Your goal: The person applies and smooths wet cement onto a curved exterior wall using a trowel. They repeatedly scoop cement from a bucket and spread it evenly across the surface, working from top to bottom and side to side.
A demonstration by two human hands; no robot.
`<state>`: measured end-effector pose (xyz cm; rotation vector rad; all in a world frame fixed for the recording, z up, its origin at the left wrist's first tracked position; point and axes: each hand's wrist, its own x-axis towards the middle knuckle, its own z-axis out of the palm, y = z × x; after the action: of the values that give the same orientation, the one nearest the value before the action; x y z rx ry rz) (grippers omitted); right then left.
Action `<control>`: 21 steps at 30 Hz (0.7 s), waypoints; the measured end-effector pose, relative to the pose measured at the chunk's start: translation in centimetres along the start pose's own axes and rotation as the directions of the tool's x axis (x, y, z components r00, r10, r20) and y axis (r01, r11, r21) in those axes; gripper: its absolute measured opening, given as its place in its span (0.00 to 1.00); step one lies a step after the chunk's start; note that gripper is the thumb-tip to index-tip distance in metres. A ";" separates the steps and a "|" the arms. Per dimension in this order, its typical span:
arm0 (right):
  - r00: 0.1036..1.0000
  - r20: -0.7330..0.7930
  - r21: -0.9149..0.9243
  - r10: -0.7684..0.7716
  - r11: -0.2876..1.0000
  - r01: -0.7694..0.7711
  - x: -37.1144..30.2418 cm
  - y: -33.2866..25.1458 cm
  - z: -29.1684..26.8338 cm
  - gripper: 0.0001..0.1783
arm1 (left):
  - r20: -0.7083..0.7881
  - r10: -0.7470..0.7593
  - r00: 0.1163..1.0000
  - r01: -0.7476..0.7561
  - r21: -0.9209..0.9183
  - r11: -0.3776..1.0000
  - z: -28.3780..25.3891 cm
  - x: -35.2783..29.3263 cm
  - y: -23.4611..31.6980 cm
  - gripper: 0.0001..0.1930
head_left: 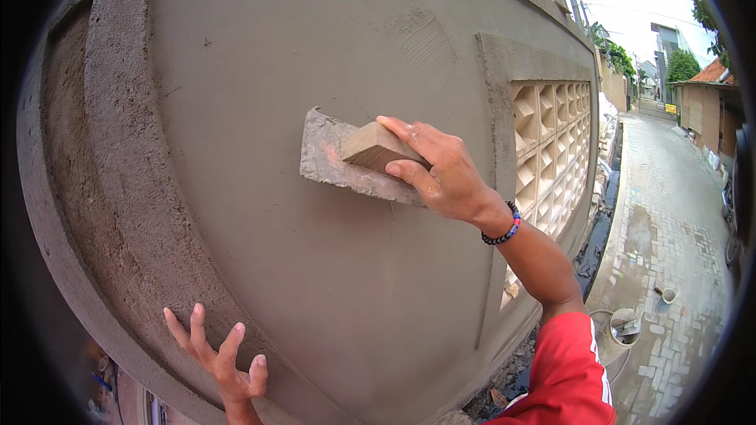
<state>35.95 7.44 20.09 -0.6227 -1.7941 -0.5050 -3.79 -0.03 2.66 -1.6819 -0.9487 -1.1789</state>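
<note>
My right hand (437,165) is wrapped round the block handle of a plastering float (323,153). The float's flat, mortar-smeared plate with ragged edges lies against the smooth grey plastered wall (315,267), about the middle of the panel. The fingers sit over the top of the handle and the thumb below it. At the lower left, my left hand (220,354) is raised with its fingers spread and nothing in it, in front of the rough raised border (150,165) of the wall. Brushed streaks mark the plaster above the float.
A pale block lattice (551,134) fills a framed opening on the right of the wall. Along the wall's foot runs a dark wet gutter (592,256). A bucket (625,326) and a smaller pail (669,295) stand on the paved lane (669,205).
</note>
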 end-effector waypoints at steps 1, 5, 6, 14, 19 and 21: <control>0.993 -0.117 -0.013 -0.015 1.000 0.013 -0.6 1.6 -1.1 0.28 | 0.018 0.006 1.000 -0.006 0.006 1.000 -0.3 0.1 0.1 0.22; 0.880 -0.425 0.245 0.214 0.963 -0.116 4.8 10.5 -9.4 0.29 | -0.006 0.004 1.000 -0.004 0.014 1.000 -0.6 0.5 0.3 0.22; 0.890 -0.407 0.245 0.207 0.963 -0.112 6.6 12.3 -11.1 0.29 | -0.013 0.007 1.000 -0.007 0.014 1.000 -0.3 0.6 0.4 0.21; 0.990 -0.139 0.011 -0.038 0.999 0.039 4.8 9.4 -5.4 0.29 | -0.021 -0.018 1.000 0.019 0.036 0.999 0.0 0.6 0.7 0.22; 0.942 0.141 0.072 -0.304 0.952 0.296 -7.5 2.7 2.0 0.33 | -0.016 -0.003 1.000 0.004 0.033 0.999 -0.6 0.6 0.8 0.23; 0.927 0.242 0.103 -0.285 0.958 0.268 -12.9 1.2 3.5 0.33 | -0.015 0.016 1.000 -0.015 0.039 0.999 -0.5 0.7 0.6 0.23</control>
<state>37.33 8.42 6.82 -0.4002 -2.1512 -0.5710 -3.23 -0.63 3.28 -1.6448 -0.9420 -1.1540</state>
